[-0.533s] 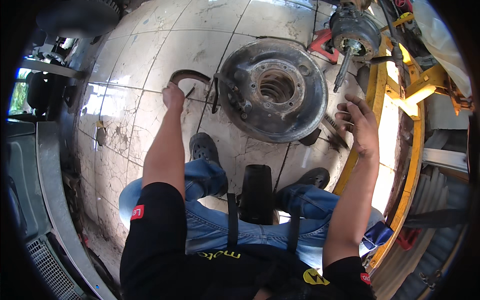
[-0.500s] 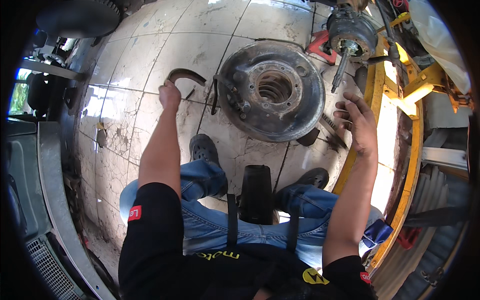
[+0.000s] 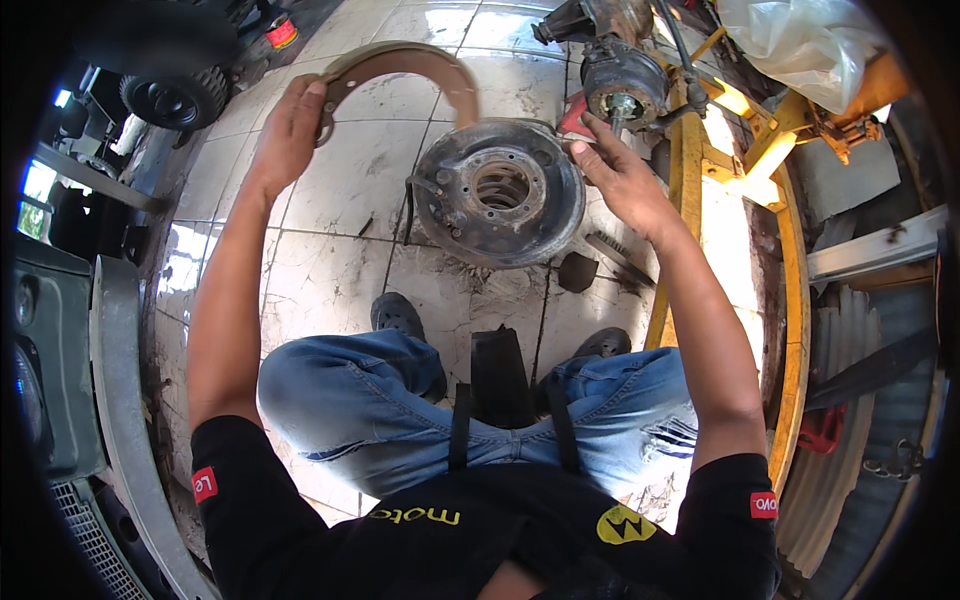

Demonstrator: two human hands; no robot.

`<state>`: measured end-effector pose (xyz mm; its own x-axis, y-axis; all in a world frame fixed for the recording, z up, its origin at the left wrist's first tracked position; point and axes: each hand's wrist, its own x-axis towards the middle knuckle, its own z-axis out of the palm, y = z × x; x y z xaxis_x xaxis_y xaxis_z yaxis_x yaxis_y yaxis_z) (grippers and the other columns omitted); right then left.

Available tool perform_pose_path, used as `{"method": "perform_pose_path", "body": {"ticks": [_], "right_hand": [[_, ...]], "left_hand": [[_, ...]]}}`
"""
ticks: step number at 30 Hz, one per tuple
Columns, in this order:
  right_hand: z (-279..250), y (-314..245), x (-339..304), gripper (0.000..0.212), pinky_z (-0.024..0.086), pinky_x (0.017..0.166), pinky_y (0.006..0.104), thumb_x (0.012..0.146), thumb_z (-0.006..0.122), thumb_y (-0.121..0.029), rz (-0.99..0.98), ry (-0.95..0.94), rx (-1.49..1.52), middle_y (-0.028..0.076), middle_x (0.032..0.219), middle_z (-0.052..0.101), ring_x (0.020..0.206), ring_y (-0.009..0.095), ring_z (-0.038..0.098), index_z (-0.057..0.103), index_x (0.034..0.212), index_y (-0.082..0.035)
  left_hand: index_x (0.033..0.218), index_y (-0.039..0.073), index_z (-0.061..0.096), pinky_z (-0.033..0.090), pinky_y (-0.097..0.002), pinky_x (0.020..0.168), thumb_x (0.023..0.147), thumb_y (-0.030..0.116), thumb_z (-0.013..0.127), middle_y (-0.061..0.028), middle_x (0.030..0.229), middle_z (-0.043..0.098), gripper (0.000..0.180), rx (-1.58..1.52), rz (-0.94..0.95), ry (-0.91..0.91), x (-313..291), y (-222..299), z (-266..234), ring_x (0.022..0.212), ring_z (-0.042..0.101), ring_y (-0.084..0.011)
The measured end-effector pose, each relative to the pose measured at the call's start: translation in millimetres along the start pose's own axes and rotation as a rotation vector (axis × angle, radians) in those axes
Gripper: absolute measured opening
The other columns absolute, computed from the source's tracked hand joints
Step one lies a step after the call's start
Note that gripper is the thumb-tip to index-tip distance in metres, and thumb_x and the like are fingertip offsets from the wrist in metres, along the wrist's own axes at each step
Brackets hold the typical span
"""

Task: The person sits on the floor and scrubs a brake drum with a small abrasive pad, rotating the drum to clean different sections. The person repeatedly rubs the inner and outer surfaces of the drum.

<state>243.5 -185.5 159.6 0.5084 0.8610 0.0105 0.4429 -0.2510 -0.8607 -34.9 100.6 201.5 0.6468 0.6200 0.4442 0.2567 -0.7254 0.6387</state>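
Note:
A curved brake shoe (image 3: 405, 62), with a brown lining along its arc, is raised off the floor. My left hand (image 3: 290, 130) is closed round its left end. Below it on the tiles lies a round dark brake backing plate (image 3: 550, 215) with a ring of bolt holes and a coil spring showing through its centre. My right hand (image 3: 625, 180) has thumb and fingers apart and holds nothing that I can see. It hovers above the plate's right edge, and its fingertips overlap the axle hub (image 3: 622, 80) in view; whether they touch it I cannot tell.
A yellow metal frame (image 3: 795, 340) runs along the right, with clear plastic sheeting (image 3: 795, 45) above it. A dark stool or block (image 3: 500, 375) stands between my legs. A flat bar (image 3: 620, 258) and a dark scrap (image 3: 577, 272) lie beside the plate. A vehicle's grey bumper (image 3: 130, 400) borders the left.
My left hand has lifted the brake shoe from near the floor, up and closer. My right hand has moved left and forward toward the hub. The view has shifted a little.

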Motion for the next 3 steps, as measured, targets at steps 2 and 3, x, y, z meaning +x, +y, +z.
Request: {"method": "perform_pose_path", "body": {"ticks": [2,3], "right_hand": [[-4.0,1.0,-0.5,0.084,0.032,0.113,0.0379,0.094,0.051,-0.062,-0.023,-0.033,0.082,0.028,0.144,0.045,0.136,0.033,0.044,0.030,0.153,-0.005],[-9.0,2.9,0.2,0.086,0.030,0.115,0.0383,0.094,0.050,-0.064,-0.032,-0.046,0.122,0.028,0.147,0.042,0.139,0.034,0.040,0.029,0.153,-0.006]], "left_hand": [[0.123,0.003,0.056,0.044,-0.0297,0.072,0.105,0.039,0.041,-0.0071,0.086,0.058,0.043,-0.055,-0.032,-0.028,-3.7,29.7,12.9,0.077,0.052,-0.0160],[0.123,0.003,0.056,0.044,-0.0297,0.072,0.105,0.039,0.041,-0.0071,0.086,0.058,0.043,-0.058,-0.025,-0.025,-4.1,33.1,11.7,0.077,0.052,-0.0160]]}}
